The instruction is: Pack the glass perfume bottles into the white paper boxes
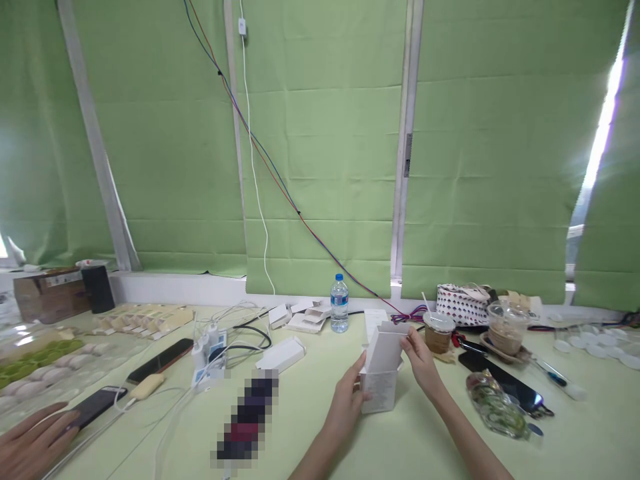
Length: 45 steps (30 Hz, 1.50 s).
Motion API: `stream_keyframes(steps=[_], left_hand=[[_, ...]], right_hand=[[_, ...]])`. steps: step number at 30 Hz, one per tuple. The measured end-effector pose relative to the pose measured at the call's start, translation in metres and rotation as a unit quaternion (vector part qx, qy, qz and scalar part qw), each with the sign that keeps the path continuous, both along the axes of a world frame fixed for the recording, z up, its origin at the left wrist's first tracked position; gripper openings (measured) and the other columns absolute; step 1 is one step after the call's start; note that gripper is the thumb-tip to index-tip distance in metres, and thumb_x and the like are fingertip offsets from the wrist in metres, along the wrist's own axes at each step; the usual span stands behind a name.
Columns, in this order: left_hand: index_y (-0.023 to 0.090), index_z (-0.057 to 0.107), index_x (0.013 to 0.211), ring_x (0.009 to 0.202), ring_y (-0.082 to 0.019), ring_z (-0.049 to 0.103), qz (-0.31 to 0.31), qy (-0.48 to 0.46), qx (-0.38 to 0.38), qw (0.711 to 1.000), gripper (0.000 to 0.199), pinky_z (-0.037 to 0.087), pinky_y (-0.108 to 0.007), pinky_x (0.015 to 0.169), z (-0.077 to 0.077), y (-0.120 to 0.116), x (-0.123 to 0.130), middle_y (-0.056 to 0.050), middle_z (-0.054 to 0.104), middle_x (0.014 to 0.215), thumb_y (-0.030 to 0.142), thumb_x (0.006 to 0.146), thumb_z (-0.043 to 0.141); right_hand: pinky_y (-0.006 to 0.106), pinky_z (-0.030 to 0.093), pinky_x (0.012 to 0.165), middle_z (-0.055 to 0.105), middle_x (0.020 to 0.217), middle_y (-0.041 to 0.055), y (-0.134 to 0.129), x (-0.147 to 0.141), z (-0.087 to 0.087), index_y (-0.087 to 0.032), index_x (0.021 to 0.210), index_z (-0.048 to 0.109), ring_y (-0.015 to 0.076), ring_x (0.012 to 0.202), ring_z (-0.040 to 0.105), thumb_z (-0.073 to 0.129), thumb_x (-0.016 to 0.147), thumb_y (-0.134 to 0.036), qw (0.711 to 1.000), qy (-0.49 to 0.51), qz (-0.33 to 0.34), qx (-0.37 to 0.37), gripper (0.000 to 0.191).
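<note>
A small white cardboard box [379,390] stands tilted above the table in front of me, its tall flap raised and its front printed with fine text too small to read. My left hand [346,395] wraps round the box's left side, thumb on the front. At the upper right, my right hand [419,357] pinches the edge of the raised flap between thumb and fingers. Just behind the box lies a white printed sheet or carton [375,320]. What is inside the box is hidden from this angle.
Behind stand a water bottle [339,307] and several white cartons [310,317]. On the right are a drink cup [439,333], a phone [505,383] and a clear food pack [495,403]. Cables surround a power strip [213,350]. Another person's hand [37,433] rests by a phone [97,407].
</note>
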<state>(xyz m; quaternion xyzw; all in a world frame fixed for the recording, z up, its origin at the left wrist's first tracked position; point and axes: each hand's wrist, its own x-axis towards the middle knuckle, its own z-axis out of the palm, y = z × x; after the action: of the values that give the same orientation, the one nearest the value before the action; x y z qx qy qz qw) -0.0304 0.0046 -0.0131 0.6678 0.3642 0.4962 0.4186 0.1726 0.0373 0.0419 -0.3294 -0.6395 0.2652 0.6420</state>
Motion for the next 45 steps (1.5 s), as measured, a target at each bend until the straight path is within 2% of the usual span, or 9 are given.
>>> stream_keyframes(steps=[6,12,16,19,25,29,35,39,45], left_hand=[[0.032,0.04,0.139,0.097,-0.019,0.058,0.023,0.012,0.016,1.0,0.077,0.05,-0.038,0.087,-0.009,0.005,0.0,-0.003,0.062,0.115,0.004,0.068,0.048],[0.031,0.04,0.139,0.099,-0.019,0.059,0.036,-0.015,-0.006,0.999,0.08,0.05,-0.037,0.089,-0.01,0.006,-0.001,-0.002,0.058,0.127,0.002,0.065,0.047],[0.029,0.034,0.142,0.095,-0.017,0.06,0.032,-0.024,-0.005,0.999,0.082,0.05,-0.035,0.088,-0.007,0.005,-0.002,-0.003,0.062,0.121,0.003,0.066,0.047],[0.028,0.047,0.134,0.099,-0.018,0.06,0.025,-0.009,0.02,0.999,0.073,0.05,-0.035,0.089,-0.004,0.004,-0.004,-0.003,0.062,0.119,0.003,0.066,0.046],[0.024,0.055,0.122,0.098,-0.02,0.061,0.025,-0.009,0.027,0.999,0.062,0.05,-0.037,0.088,-0.005,0.007,-0.008,-0.005,0.063,0.12,0.003,0.064,0.048],[0.024,0.056,0.118,0.098,-0.019,0.061,0.024,0.001,0.03,0.999,0.054,0.051,-0.036,0.087,-0.007,0.008,-0.009,-0.004,0.064,0.114,0.005,0.069,0.048],[0.025,0.056,0.12,0.1,-0.019,0.059,0.022,0.021,0.033,0.999,0.054,0.05,-0.037,0.09,-0.007,0.008,-0.009,-0.004,0.062,0.115,0.006,0.07,0.049],[0.026,0.053,0.121,0.101,-0.018,0.058,0.012,0.022,0.04,0.999,0.055,0.049,-0.037,0.09,-0.006,0.007,-0.008,-0.004,0.06,0.118,0.005,0.071,0.047],[0.026,0.052,0.121,0.102,-0.019,0.058,0.003,0.02,0.056,0.998,0.052,0.048,-0.037,0.091,-0.005,0.005,-0.009,-0.004,0.059,0.119,0.005,0.074,0.045]], right_hand=[[0.029,0.046,0.073,0.063,0.08,0.0014,0.0,-0.002,-0.002,-0.022,0.089,0.062,0.0208,0.076,0.058,0.05,0.089,-0.043,0.998,-0.058,-0.01,0.008,0.025],[0.034,0.048,0.079,0.066,0.095,0.0061,-0.003,-0.009,-0.028,-0.022,0.1,0.063,0.0237,0.089,0.06,0.044,0.092,-0.041,0.99,-0.141,-0.008,0.018,0.027],[0.04,0.046,0.091,0.064,0.106,0.0084,-0.006,-0.006,-0.044,-0.025,0.102,0.063,0.0263,0.105,0.056,0.046,0.092,-0.039,0.98,-0.188,-0.028,0.063,0.024],[0.042,0.047,0.093,0.062,0.11,0.0096,-0.01,-0.004,-0.049,-0.025,0.096,0.064,0.0272,0.11,0.055,0.045,0.092,-0.034,0.974,-0.209,-0.034,0.082,0.021],[0.046,0.048,0.092,0.067,0.108,0.0088,-0.017,-0.002,-0.052,-0.027,0.106,0.064,0.0287,0.109,0.058,0.05,0.09,-0.026,0.966,-0.213,-0.068,0.128,0.021],[0.049,0.048,0.092,0.07,0.105,0.0075,-0.017,0.0,-0.053,-0.028,0.101,0.066,0.0291,0.112,0.057,0.05,0.09,-0.02,0.958,-0.225,-0.061,0.165,0.021],[0.046,0.051,0.083,0.073,0.093,0.0068,-0.016,0.0,-0.054,-0.028,0.099,0.068,0.0277,0.098,0.062,0.051,0.09,-0.021,0.958,-0.222,-0.073,0.165,0.021],[0.048,0.05,0.083,0.073,0.097,0.0065,-0.014,0.002,-0.057,-0.029,0.099,0.068,0.0276,0.097,0.061,0.051,0.09,-0.02,0.953,-0.238,-0.068,0.172,0.021],[0.05,0.047,0.088,0.071,0.105,0.008,-0.019,0.002,-0.057,-0.027,0.101,0.069,0.0295,0.104,0.057,0.048,0.092,-0.038,0.969,-0.179,-0.014,0.171,0.025]])
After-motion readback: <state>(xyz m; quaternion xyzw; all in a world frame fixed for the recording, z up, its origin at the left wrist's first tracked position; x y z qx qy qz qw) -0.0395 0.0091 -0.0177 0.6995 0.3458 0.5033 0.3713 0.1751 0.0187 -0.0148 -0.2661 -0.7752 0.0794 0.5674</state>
